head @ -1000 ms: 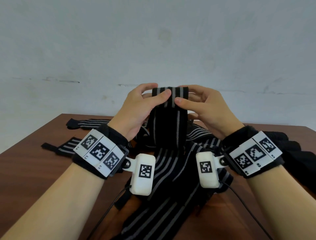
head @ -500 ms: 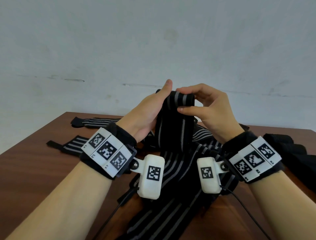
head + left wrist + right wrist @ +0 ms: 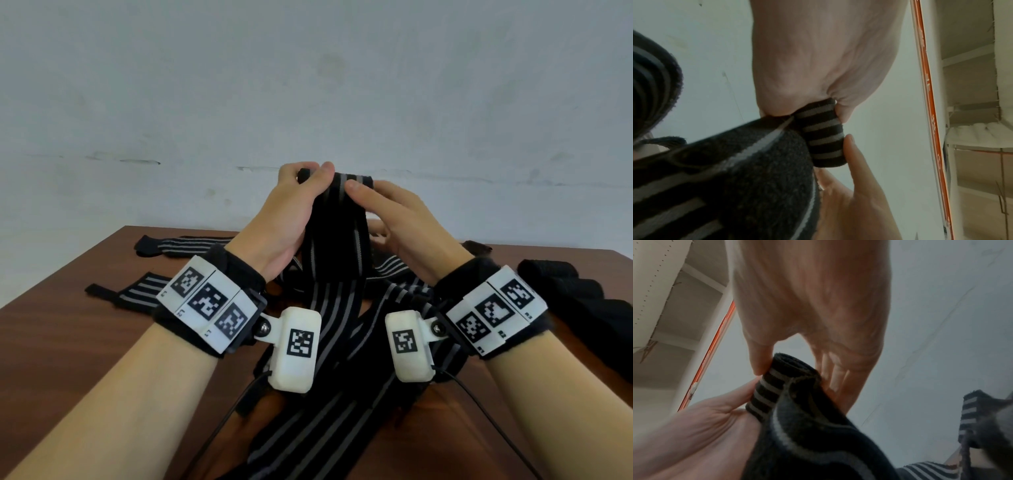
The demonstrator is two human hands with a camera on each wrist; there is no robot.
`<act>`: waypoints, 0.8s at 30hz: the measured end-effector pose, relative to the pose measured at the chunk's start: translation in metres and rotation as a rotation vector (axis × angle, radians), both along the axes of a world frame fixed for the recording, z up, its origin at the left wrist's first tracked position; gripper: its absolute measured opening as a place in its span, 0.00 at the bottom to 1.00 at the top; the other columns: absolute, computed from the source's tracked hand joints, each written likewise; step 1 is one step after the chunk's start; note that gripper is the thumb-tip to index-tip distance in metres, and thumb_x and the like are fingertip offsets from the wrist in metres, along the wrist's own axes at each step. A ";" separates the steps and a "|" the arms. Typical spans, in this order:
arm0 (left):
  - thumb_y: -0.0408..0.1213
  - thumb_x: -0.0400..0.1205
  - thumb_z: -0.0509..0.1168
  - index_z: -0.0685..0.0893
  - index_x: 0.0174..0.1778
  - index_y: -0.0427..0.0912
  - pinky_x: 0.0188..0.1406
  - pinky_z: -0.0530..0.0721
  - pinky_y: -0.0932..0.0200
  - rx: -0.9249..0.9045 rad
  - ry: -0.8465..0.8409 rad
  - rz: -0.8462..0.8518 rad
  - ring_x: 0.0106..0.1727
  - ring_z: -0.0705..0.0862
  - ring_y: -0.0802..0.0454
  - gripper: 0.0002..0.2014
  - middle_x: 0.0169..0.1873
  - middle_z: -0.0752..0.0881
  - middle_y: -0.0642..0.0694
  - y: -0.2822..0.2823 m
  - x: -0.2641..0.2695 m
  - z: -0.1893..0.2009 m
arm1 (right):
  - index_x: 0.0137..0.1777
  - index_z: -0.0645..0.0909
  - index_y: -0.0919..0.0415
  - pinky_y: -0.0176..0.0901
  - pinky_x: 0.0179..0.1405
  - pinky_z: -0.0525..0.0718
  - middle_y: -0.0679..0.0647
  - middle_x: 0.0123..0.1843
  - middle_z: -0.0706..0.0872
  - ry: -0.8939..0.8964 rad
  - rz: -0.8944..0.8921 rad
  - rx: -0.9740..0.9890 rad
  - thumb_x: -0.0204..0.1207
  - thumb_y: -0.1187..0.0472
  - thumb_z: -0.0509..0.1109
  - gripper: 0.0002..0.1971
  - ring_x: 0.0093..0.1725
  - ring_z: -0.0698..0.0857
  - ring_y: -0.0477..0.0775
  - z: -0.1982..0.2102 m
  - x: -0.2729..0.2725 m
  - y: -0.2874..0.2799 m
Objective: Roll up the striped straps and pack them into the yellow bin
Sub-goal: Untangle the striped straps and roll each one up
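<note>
A black strap with grey stripes (image 3: pixel 337 236) hangs upright above the table, its top end wound into a small tight roll (image 3: pixel 824 134). My left hand (image 3: pixel 308 176) grips the roll's left end, thumb on top. My right hand (image 3: pixel 363 192) pinches the right end, with the thumb on the front and the fingers behind. In the right wrist view the roll (image 3: pixel 785 378) sits between the right thumb and fingers, and the left palm (image 3: pixel 694 426) is against its far end. The strap's tail drops into the pile below. No yellow bin is in view.
A heap of loose striped straps (image 3: pixel 342 346) covers the middle of the brown wooden table (image 3: pixel 68 342). Two straps lie flat at the back left (image 3: pixel 185 245) (image 3: pixel 137 291). Dark fabric rolls (image 3: pixel 565 284) sit at the right. A pale wall stands behind.
My left hand has shifted from the strap's front to its left end and curled over it. The top of the strap has been turned into a tighter roll.
</note>
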State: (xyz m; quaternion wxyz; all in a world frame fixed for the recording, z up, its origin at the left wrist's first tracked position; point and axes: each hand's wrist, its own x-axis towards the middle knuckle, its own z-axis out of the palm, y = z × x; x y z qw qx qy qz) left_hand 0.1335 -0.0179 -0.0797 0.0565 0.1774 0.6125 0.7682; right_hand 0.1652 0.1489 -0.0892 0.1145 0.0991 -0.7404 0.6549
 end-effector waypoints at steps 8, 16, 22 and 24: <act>0.41 0.87 0.71 0.75 0.77 0.42 0.60 0.90 0.51 0.064 -0.003 -0.034 0.57 0.93 0.49 0.23 0.61 0.91 0.41 -0.011 -0.003 0.005 | 0.69 0.84 0.60 0.55 0.60 0.90 0.59 0.58 0.94 0.066 -0.016 -0.094 0.79 0.61 0.78 0.19 0.58 0.93 0.60 0.003 0.004 0.002; 0.39 0.84 0.74 0.89 0.64 0.41 0.54 0.89 0.54 -0.101 0.096 -0.071 0.60 0.93 0.48 0.14 0.58 0.94 0.45 -0.024 -0.008 0.005 | 0.71 0.81 0.61 0.55 0.55 0.90 0.61 0.58 0.93 0.074 0.009 -0.139 0.78 0.68 0.78 0.22 0.58 0.93 0.61 0.002 0.005 0.000; 0.40 0.83 0.75 0.88 0.66 0.47 0.54 0.90 0.57 -0.146 0.138 0.010 0.56 0.93 0.55 0.15 0.56 0.94 0.52 -0.017 -0.005 0.004 | 0.67 0.82 0.58 0.55 0.51 0.92 0.59 0.53 0.94 0.103 -0.044 -0.145 0.75 0.72 0.77 0.22 0.54 0.94 0.60 0.003 0.005 0.001; 0.45 0.84 0.74 0.87 0.66 0.50 0.55 0.90 0.53 -0.212 0.131 0.006 0.55 0.93 0.53 0.15 0.56 0.94 0.52 -0.017 -0.005 0.004 | 0.66 0.83 0.57 0.57 0.51 0.93 0.60 0.54 0.94 0.132 -0.078 -0.125 0.74 0.73 0.78 0.22 0.54 0.94 0.61 0.003 0.005 0.000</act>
